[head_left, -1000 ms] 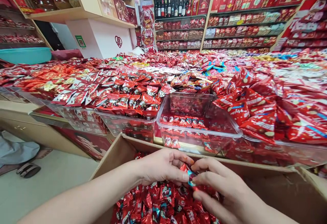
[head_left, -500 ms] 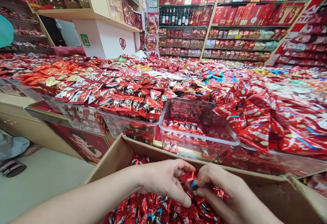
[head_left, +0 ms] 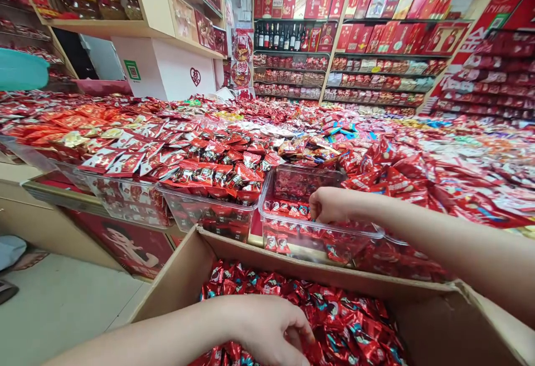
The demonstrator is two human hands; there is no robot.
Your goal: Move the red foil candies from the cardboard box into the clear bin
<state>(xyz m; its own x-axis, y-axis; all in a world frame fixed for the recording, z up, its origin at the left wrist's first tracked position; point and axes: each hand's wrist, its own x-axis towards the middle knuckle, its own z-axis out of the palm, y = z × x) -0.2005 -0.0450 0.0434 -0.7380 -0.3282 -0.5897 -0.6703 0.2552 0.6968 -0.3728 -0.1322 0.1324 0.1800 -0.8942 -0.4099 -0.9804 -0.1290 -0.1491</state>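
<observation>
My left hand (head_left: 271, 327) is low inside a cardboard box (head_left: 167, 282), over a heap of red-wrapped candies (head_left: 259, 282) with blue and dark patches. Its fingers bend down loosely, with a gap between them and the thumb; no candy is plainly held. Over the box's far edge, my right hand (head_left: 332, 204) reaches into a clear plastic bin (head_left: 309, 232). Its fingers are curled closed beside a row of small red candies (head_left: 288, 208); whatever they hold is hidden. More candies show through the bin's front wall.
Left of the bin stands another clear bin (head_left: 209, 210) heaped with red and dark packets (head_left: 217, 174). Large red packets (head_left: 401, 182) pile up on the right. Shelves of red gift boxes (head_left: 292, 3) and bottles (head_left: 280, 37) line the back. A turquoise object (head_left: 23, 71) is at far left.
My right hand has left the box and moved up and forward into the clear bin. My left hand has sunk lower over the candies. The view has shifted slightly.
</observation>
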